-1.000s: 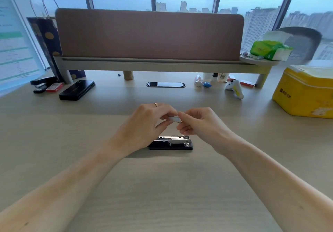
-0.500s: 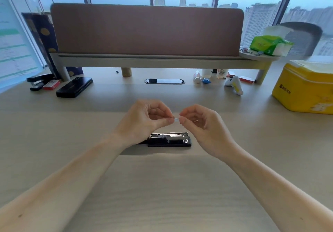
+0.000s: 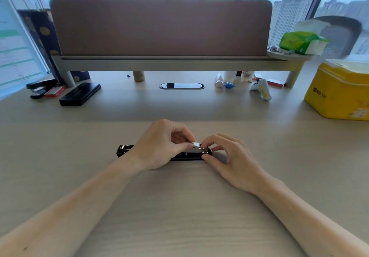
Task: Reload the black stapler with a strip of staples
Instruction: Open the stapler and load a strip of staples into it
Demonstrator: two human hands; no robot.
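The black stapler (image 3: 191, 155) lies flat on the wooden desk, opened out, its metal staple channel facing up; its left end (image 3: 123, 150) shows past my wrist. My left hand (image 3: 159, 144) covers the stapler's middle and pinches a short silvery staple strip (image 3: 196, 144) between thumb and forefinger, right over the channel's right part. My right hand (image 3: 233, 160) sits at the stapler's right end, forefinger touching the strip's tip and thumb against the stapler's front edge.
Along the back stand a brown divider on a riser shelf (image 3: 159, 62), a black case (image 3: 79, 93), a second stapler with a red staple box (image 3: 43, 90) at left, small bottles (image 3: 229, 79), and a yellow tin (image 3: 339, 92) at right.
Both hands have come down from above the stapler onto it, bringing the staple strip to the open channel. My right hand now rests against the stapler's right end.
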